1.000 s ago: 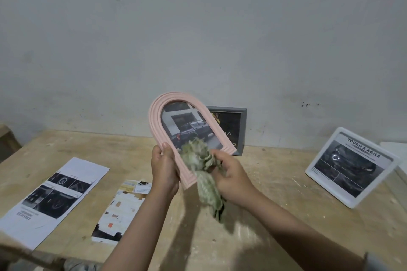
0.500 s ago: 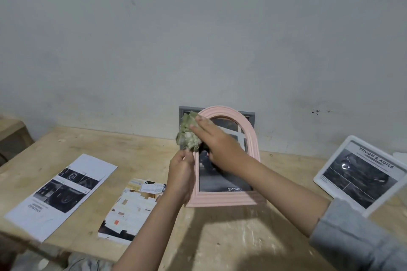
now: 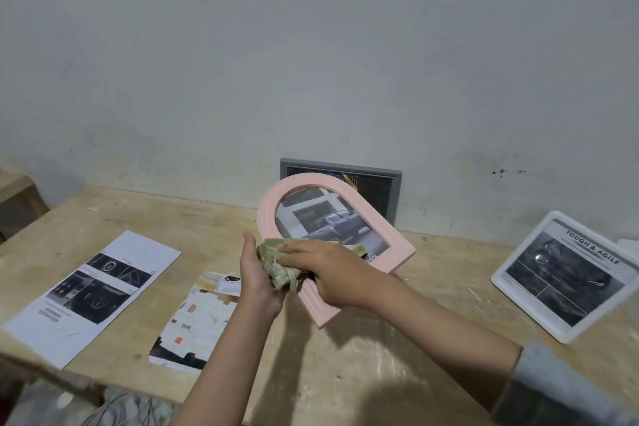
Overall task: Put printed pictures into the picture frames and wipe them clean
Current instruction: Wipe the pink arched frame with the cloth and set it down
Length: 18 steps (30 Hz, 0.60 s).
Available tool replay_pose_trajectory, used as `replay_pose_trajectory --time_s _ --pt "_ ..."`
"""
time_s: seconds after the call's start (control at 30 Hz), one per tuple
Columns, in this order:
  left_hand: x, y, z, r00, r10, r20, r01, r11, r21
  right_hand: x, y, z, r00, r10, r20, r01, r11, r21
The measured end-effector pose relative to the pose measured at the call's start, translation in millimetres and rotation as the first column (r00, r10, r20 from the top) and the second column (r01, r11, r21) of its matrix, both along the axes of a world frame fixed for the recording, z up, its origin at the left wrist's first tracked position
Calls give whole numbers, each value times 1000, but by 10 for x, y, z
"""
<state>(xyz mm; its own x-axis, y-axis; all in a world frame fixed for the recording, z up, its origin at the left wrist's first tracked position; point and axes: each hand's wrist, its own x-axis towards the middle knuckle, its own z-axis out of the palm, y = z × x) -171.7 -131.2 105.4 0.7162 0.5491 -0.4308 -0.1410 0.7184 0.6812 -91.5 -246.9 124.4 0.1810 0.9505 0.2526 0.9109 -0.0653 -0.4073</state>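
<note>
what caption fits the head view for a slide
Left hand holds a pink arched frame while right hand wipes it with a crumpled cloth.

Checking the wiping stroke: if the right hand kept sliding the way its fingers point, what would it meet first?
The right hand, pressing the cloth on the pink frame, points leftward; it would likely meet the left hand holding that frame's edge.

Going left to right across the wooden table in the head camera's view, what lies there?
Long white printed sheet → cut-up printed page → pink arched picture frame, held in the hands → white rectangular picture frame.
</note>
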Motion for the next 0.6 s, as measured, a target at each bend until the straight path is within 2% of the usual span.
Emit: replay_pose_trajectory --time_s 0.1,0.23,0.33,0.47,0.6 --pt "-21 82 30 996 -35 -87 35 999 6 -5 -2 10 999 54 -4 -54 997 -49" --pt "5 249 -149 974 108 -198 -81 987 139 1 -54 -20 993 114 16 -112 989 -97" --pt "-22 288 -33 963 200 -183 -145 950 276 2 -67 -95 983 176 41 -169 976 -140" --pt "-52 455 -23 949 258 -181 -174 908 380 0 -15 -215 963 256 84 -235 949 -209" --pt "-81 706 -54 919 326 -220 -189 857 480 47 142 -348 957 271 101 -222 912 -346"
